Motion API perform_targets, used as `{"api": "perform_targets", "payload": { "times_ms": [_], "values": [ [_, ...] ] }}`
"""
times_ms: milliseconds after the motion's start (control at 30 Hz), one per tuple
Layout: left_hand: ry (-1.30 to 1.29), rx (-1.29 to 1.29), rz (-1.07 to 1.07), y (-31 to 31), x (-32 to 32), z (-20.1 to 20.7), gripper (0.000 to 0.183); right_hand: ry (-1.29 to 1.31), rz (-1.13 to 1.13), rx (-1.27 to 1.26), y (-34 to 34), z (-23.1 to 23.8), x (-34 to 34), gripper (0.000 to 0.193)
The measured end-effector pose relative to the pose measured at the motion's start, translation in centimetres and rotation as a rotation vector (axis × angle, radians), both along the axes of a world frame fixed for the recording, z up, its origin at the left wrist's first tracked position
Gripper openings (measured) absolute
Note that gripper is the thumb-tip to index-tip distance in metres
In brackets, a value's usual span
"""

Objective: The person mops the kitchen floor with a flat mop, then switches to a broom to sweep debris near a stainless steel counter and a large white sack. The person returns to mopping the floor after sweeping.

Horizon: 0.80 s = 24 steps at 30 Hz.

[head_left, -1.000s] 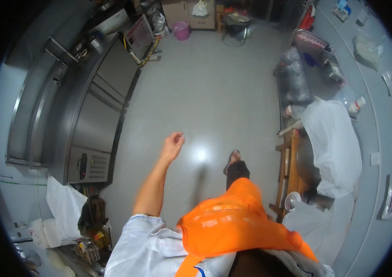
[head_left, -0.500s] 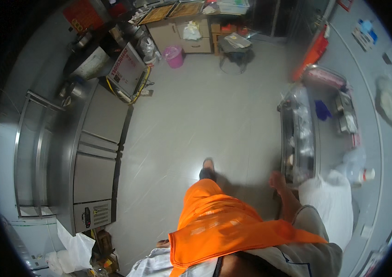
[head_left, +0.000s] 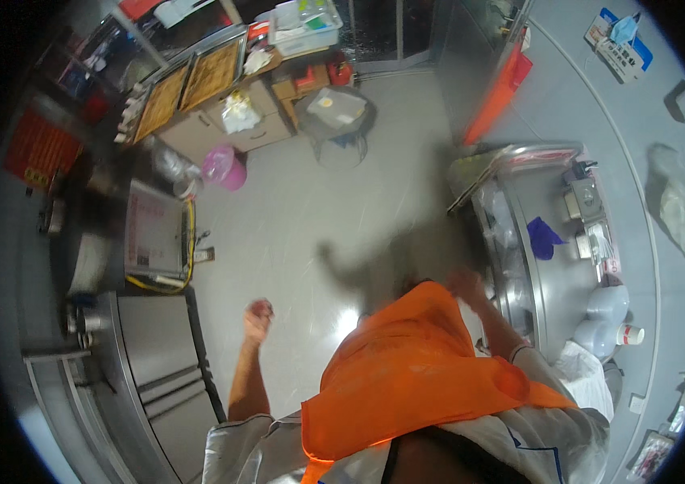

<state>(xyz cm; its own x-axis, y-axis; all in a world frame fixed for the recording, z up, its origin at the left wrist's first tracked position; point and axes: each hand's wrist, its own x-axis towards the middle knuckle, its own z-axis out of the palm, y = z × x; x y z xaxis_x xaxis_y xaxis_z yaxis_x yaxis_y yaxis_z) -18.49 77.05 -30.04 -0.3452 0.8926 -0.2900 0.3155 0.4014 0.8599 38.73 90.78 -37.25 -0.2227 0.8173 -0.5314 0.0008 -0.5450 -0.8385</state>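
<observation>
Over the floor on the left, my left hand (head_left: pixel 258 320) hangs in the air with its fingers curled in and nothing visible in it. The grey cabinet with a metal top stands nearest to it, with a gap between them. My right hand (head_left: pixel 466 284) is beside the orange apron (head_left: pixel 407 363) I wear, close to the metal table (head_left: pixel 556 242) on the right. Motion smears its fingers, and I cannot make out anything held. A purple cloth (head_left: pixel 544 238) lies on that table.
Left stand the grey cabinet (head_left: pixel 157 335) and a white panel edged by a yellow hose (head_left: pixel 157 234). Ahead are a pink bin (head_left: pixel 225 168), a stool (head_left: pixel 334 113) and a counter with wooden-looking trays (head_left: pixel 213 74). Large plastic bottles (head_left: pixel 607 305) and a white sack (head_left: pixel 584 375) are at right.
I have moved forward across the floor, and the view has turned to the right. My left hand has come into sight. My right hand has swung forward along the table.
</observation>
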Motion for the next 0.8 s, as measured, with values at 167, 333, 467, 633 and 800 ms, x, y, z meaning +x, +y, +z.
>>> {"api": "perform_targets", "payload": {
  "times_ms": [167, 333, 467, 633, 800],
  "values": [
    [0.061, 0.145, 0.049, 16.6, -0.4, 6.0, 0.019, 0.147, -0.304, 0.016, 17.4, 3.9, 2.0, 0.021],
    [-0.142, 0.013, 0.089, 19.5, 6.0, 3.4, 0.018, -0.064, -0.313, 0.015, 29.7, 8.0, 0.8, 0.029],
    [0.197, -0.349, 0.110, 17.6, 11.4, 4.2, 0.037, -0.211, -0.008, 0.052, 37.6, 7.5, -1.8, 0.029],
    [0.245, -0.543, 0.190, 17.4, 12.1, 4.7, 0.034, -0.177, 0.166, 0.140, 42.6, 5.2, -5.0, 0.029],
    [0.150, -0.326, 0.230, 19.5, 8.7, 1.3, 0.032, -0.361, 0.292, -0.066, 41.7, 2.1, -7.4, 0.034]
  ]
}}
